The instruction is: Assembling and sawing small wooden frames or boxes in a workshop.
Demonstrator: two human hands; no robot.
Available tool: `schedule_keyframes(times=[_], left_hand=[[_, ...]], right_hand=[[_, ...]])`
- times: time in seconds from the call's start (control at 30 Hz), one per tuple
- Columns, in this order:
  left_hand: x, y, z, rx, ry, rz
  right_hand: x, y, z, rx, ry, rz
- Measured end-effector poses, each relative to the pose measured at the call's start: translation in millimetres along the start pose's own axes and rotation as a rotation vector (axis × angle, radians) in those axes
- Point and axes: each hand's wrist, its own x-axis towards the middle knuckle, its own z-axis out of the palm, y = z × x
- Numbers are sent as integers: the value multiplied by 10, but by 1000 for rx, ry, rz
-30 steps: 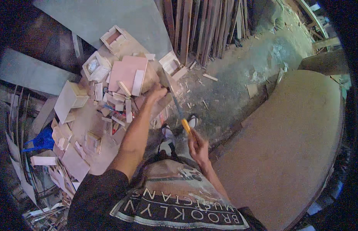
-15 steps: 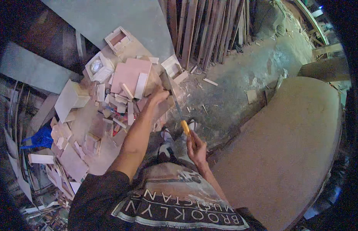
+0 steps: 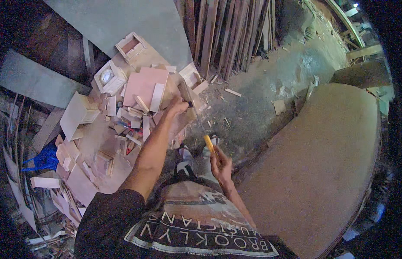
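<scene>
From head height, one fisheye looks down past the shirt (image 3: 188, 196) toward the yellow-handled tool (image 3: 208, 142).

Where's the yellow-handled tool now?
In the head view, the yellow-handled tool runs from the right hand, just right of centre, up and leftward beside the left hand.

Pale capital letters (image 3: 200, 240) in two rows cross the dark shirt (image 3: 106, 218).

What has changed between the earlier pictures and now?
Little: the right hand still grips the yellow-handled tool, but the blade looks thinner and fainter. The whole view drifted slightly. Nothing was visibly let go. The left hand stays beside the blade; the pink board lies as before.
</scene>
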Motion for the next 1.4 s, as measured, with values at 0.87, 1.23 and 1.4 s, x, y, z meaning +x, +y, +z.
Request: schedule_keyframes(times=[0.87,1.23,1.4], left_hand=[[337,25,210,277,72,49],[302,275,117,223,66,-82],[131,438,44,262,-57,-140]], right_hand=[[12,47,-52,280,26,177],[87,-31,1,63,100,132],[155,20,-2,191,53,-85]])
